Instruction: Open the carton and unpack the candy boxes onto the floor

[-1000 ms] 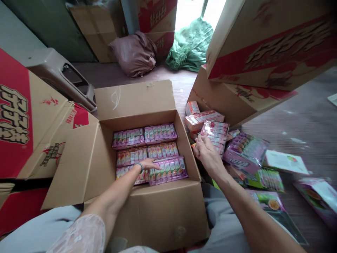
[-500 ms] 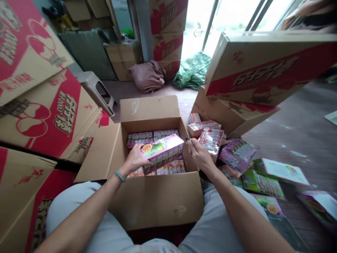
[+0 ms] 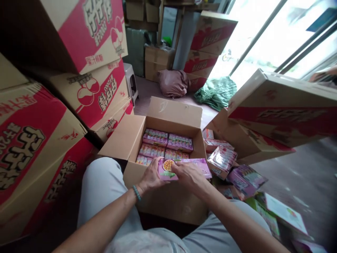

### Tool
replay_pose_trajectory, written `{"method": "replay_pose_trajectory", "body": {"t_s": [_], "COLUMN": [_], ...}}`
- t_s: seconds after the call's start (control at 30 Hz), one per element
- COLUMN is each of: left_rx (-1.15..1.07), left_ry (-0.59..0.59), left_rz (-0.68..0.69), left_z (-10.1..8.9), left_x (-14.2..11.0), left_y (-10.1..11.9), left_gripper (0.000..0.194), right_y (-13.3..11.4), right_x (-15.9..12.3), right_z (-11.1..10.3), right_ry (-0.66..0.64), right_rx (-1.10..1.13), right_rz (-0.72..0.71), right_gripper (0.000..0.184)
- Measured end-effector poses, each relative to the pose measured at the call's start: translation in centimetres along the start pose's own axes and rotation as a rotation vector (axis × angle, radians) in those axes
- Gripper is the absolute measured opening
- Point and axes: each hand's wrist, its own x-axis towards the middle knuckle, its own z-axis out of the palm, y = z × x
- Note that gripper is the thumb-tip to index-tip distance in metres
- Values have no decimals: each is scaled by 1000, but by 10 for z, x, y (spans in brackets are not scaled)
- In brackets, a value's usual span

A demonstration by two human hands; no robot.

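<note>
A purple pack of small drink cartons (image 3: 184, 168) is held flat over the near edge of an open cardboard box (image 3: 168, 200) between my knees. My left hand (image 3: 151, 177) grips the pack's left end, fingers wrapped under it. My right hand (image 3: 188, 174) lies on top of the pack, fingers curled over it. Inside the box lie several more purple and pink packs (image 3: 167, 142) in rows.
Tall red-and-tan cartons (image 3: 39, 116) are stacked on my left. More cartons (image 3: 279, 109) lean at the right, with loose packs (image 3: 237, 172) scattered on the floor below them. A grey stool (image 3: 131, 82), a brown bag and a green sack sit at the back.
My left hand lifted a purple pack out of the box and brought it to the near edge. My right hand left the loose packs and joined it. The view swung left and up.
</note>
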Motion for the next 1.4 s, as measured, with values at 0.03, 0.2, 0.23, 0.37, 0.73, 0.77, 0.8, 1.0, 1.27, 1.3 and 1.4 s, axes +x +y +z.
{"method": "replay_pose_trajectory", "body": {"t_s": [0.03,0.2,0.23,0.37,0.73,0.77,0.8,1.0,1.27,1.3,1.4], "left_rx": [1,23,23,24,68,81,97,161,184,199,315], "left_ry": [11,54,56,24,13,21,24,-70,-141,-130,-122], "left_rz": [-4,82,87,59,-8,-17,-20,166,210,177,-34], "left_z": [0,1,0,-5,-6,-6,-6,4,12,10,1], "left_x": [0,-1,-1,1,7,8,9,12,33,41,71], "left_y": [0,2,3,5,2,-1,-6,-28,1,1,-13], "left_gripper": [91,68,66,69,69,70,71,77,90,92,82], "right_y": [-7,-25,-25,-3,109,110,110,71,90,102,150], "right_x": [6,18,17,1,-87,-93,-97,-70,-67,-76,-103], "right_z": [-1,-4,-5,-6,9,7,6,17,24,24,26], "right_ry": [-13,-29,-40,-128,-49,-7,48,124,150,199,385], "right_rx": [-22,-138,-157,-195,-35,20,75,93,181,165,-53], "right_rz": [-38,-110,-105,-6,295,351,400,210,351,419,712], "right_gripper": [19,23,24,25,23,25,26,102,36,38,53]}}
